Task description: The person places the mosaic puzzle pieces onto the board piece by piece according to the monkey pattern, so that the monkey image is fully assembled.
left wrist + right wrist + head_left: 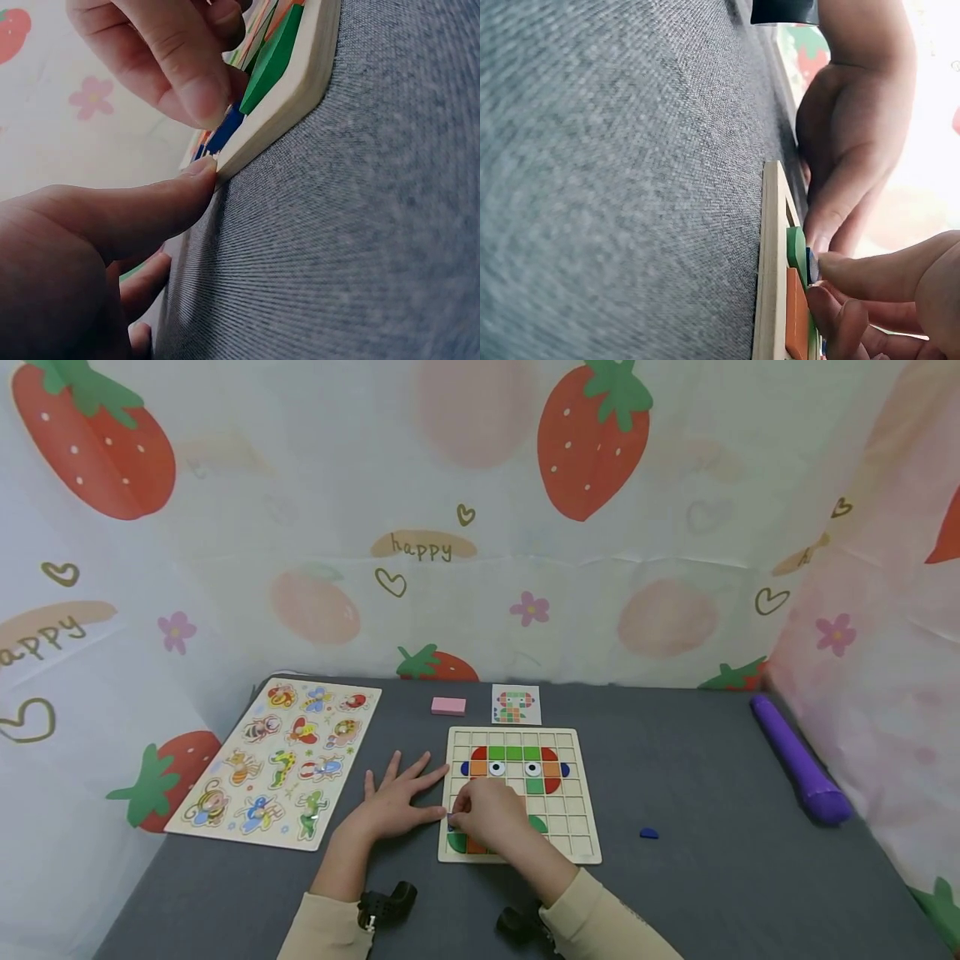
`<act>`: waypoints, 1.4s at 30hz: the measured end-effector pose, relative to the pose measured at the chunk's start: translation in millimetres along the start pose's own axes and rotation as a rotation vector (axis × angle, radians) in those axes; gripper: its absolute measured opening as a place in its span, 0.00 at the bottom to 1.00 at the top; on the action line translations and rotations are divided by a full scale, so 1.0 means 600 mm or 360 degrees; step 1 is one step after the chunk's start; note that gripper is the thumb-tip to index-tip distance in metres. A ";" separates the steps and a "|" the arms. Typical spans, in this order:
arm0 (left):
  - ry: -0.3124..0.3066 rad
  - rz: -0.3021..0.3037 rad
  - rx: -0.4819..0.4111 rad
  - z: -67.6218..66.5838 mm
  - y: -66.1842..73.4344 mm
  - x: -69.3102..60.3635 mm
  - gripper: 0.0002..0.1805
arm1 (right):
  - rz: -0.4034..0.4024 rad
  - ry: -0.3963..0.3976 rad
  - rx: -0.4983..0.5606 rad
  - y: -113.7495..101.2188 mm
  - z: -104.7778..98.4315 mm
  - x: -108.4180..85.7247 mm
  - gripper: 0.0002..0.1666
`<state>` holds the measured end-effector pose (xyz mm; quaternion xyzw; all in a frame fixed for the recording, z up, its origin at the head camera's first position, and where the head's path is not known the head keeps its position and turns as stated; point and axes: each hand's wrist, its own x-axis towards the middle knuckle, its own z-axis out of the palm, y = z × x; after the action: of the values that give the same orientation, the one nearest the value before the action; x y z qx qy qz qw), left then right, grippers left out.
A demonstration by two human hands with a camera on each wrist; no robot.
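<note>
A wooden grid board (581, 822) lies on the grey cloth, with red, green, orange and blue pieces and two eye pieces in its squares. At its left edge, my right hand (491, 812) pinches a small blue piece (225, 131) between thumb and fingers, above a green piece (274, 64) in the corner. The fingers partly cover the blue piece. My left hand (393, 802) is spread flat beside the board, fingers straight, and its thumb touches the board's edge. My right hand hides part of the board's middle in the head view.
A small picture card (516, 717) and a pink block (448, 706) lie behind the board. Leftward is a large board of cartoon insects (288, 756). A loose blue half-round piece (648, 833) and a purple cylinder (798, 760) lie to the right.
</note>
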<state>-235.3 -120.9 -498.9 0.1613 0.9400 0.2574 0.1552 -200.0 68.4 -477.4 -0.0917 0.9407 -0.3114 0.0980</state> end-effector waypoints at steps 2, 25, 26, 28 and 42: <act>0.0005 -0.0004 0.0005 0.001 -0.002 0.001 0.38 | -0.0008 0.0001 -0.0014 -0.001 0.000 0.000 0.08; 0.0006 0.0017 0.0009 -0.003 0.002 -0.002 0.38 | -0.0119 0.0085 0.0023 0.033 -0.045 -0.015 0.11; 0.0005 0.0019 0.0004 -0.003 0.002 -0.002 0.38 | -0.0115 0.0105 0.0032 0.037 -0.052 -0.019 0.11; 0.0001 0.0020 -0.0002 -0.002 0.001 -0.002 0.38 | -0.0093 0.0138 0.0052 0.047 -0.065 -0.026 0.11; -0.0001 0.0020 -0.0017 0.001 -0.004 -0.001 0.39 | 0.0053 0.0266 0.0080 0.116 -0.137 -0.065 0.05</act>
<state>-235.3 -122.8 -500.3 0.1665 0.9375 0.2635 0.1547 -190.0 179.0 -449.8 -0.0471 0.9389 -0.3398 0.0267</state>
